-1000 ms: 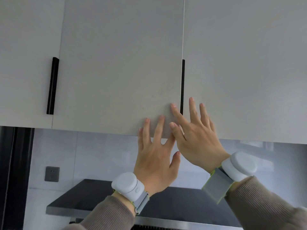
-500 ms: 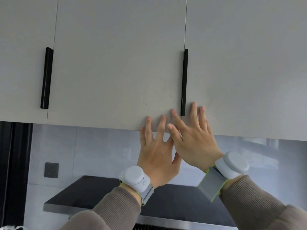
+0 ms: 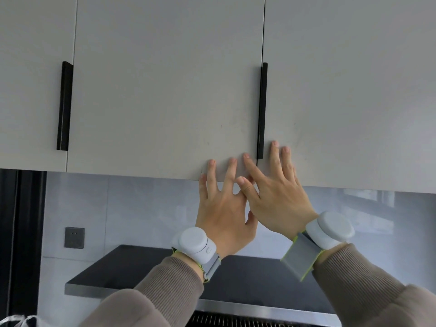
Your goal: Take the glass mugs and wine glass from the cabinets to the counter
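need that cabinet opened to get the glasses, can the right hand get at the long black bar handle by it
Probably yes: the right hand is spread open on the grey cabinet doors, fingers either side of the long black bar handle, nothing in between.

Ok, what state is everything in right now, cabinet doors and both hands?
left cabinet door, shut.
middle cabinet door, shut.
right cabinet door, shut.
left hand, open, fingers straight and spread, tips on the middle door's lower edge.
right hand, open, fingers straight, lying across the seam just below the black handle, gripping nothing.
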`<state>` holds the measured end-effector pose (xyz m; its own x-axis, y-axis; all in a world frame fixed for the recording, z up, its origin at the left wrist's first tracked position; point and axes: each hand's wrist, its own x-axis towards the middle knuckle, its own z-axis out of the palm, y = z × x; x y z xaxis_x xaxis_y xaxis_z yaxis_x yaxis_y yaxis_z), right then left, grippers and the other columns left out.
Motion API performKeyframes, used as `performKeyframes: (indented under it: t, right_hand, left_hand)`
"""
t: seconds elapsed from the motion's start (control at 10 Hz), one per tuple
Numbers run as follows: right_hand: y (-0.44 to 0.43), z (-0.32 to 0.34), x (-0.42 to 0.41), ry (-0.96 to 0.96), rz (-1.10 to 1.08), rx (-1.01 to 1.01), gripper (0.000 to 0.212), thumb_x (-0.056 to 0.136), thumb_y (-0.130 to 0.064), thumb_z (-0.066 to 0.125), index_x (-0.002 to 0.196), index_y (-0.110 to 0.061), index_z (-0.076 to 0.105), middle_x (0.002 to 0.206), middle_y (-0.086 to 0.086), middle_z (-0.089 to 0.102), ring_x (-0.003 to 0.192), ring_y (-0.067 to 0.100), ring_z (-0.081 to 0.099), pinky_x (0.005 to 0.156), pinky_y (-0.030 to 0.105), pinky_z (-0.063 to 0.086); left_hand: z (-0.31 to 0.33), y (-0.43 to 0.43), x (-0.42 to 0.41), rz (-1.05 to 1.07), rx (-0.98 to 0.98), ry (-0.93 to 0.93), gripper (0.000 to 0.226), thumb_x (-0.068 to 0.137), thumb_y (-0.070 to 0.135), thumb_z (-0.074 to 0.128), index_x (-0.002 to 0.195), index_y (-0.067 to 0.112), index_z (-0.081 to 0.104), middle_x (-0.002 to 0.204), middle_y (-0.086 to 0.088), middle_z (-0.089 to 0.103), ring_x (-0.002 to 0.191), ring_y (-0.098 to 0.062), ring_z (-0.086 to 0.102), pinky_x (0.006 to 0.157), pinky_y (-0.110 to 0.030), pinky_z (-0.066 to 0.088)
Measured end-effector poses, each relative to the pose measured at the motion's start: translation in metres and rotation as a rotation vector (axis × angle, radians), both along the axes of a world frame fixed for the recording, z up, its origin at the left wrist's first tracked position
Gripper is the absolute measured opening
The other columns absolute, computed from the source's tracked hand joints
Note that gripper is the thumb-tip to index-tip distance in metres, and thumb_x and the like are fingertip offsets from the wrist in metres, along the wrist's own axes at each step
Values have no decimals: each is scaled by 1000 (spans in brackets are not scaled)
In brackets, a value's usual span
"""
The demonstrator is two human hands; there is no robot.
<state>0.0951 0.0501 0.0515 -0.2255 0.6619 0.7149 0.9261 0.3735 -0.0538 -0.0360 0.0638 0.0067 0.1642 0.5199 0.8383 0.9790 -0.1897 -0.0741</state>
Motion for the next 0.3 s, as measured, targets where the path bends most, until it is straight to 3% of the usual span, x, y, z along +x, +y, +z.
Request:
performKeyframes:
  t: [0.2, 0.3]
  right_hand:
    - [-46, 5, -5, 153, 135, -267, 66, 101, -66, 13, 161, -43, 4, 172, 3, -19, 158, 25, -24, 129, 46, -3]
    - [-82, -2, -10, 268, 233, -202, 64, 101, -66, 17, 160, -42, 17, 174, -4, -2, 160, 19, -13, 128, 43, 6]
  left_hand:
    - [0, -36, -3, -162, -142, -83, 66, 95, 50, 37, 158, 35, 25, 170, -2, 13, 157, -42, -1, 126, -56, 12]
    - [-20, -62, -15, -240, -179, -49, 61, 95, 47, 36, 154, 31, 32, 163, 0, 29, 155, -32, 18, 124, -50, 22]
